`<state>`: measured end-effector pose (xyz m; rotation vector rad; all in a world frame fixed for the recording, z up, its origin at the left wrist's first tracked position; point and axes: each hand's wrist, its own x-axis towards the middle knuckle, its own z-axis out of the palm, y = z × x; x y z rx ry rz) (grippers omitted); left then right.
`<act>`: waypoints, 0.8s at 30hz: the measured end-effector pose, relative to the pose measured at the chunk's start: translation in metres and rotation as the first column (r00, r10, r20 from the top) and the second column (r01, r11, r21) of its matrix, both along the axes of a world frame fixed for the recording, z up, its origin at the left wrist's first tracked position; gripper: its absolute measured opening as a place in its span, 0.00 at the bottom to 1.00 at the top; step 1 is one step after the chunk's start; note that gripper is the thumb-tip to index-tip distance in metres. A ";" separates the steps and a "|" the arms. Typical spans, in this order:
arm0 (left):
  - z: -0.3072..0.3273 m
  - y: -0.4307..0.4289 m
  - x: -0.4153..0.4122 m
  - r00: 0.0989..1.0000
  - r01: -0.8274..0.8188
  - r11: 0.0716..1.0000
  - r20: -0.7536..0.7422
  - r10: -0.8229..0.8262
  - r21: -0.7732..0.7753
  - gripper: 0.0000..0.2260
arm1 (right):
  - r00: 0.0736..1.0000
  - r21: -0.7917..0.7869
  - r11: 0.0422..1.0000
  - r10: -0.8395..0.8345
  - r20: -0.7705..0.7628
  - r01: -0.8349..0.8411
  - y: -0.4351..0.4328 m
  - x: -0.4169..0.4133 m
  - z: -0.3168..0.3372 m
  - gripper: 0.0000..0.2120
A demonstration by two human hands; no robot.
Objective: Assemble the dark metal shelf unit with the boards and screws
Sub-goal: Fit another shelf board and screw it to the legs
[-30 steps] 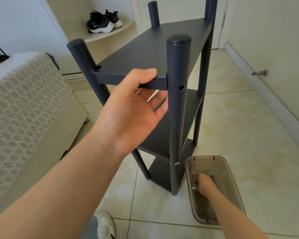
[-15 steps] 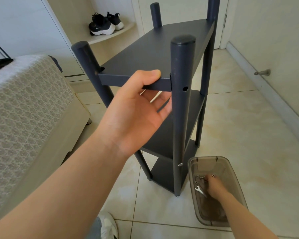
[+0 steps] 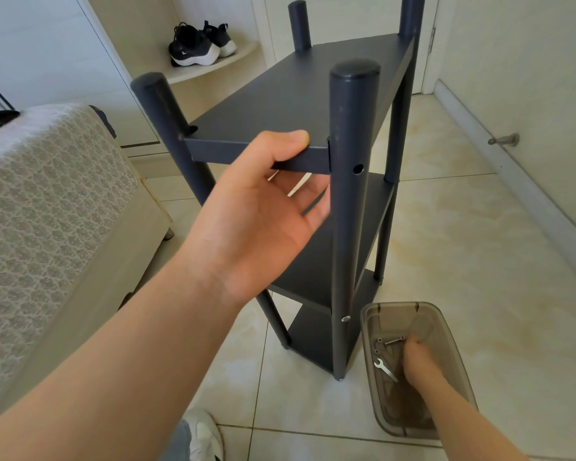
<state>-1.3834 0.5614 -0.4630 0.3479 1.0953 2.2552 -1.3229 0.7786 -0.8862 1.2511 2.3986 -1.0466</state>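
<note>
Dark board point(image 3: 280, 104) — left hand point(image 3: 260, 214) apparently gripping.

There is one dark shelf unit point(image 3: 296, 94), with four posts point(image 3: 353, 111) and three boards point(image 3: 313, 267). Two hands show: one left hand point(image 3: 263, 207) and one right hand point(image 3: 416, 361). There is one brown bin point(image 3: 393, 307), one wrench point(image 3: 384, 369), and a few bolts point(image 3: 393, 341) too small to count. The front post has one screw head point(image 3: 346, 318) and one open hole point(image 3: 358, 168). There are two black shoes point(image 3: 193, 44), one white shoe point(image 3: 203, 434) and one door stop point(image 3: 504, 140).
</note>
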 end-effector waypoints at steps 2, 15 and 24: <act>0.000 0.000 0.000 1.000 0.001 1.000 -0.001 -0.001 0.000 0.06 | 0.999 -0.012 0.999 -0.031 0.011 0.031 0.000 -0.002 -0.001 0.24; -0.001 0.000 -0.001 1.000 0.012 0.999 0.003 -0.012 0.030 0.06 | 0.960 0.120 0.963 0.218 0.177 -0.240 -0.006 0.002 0.020 0.10; -0.001 0.004 -0.002 1.000 0.025 0.999 0.010 -0.025 0.038 0.09 | 0.898 0.207 0.885 0.365 0.247 -0.417 -0.009 -0.016 0.078 0.03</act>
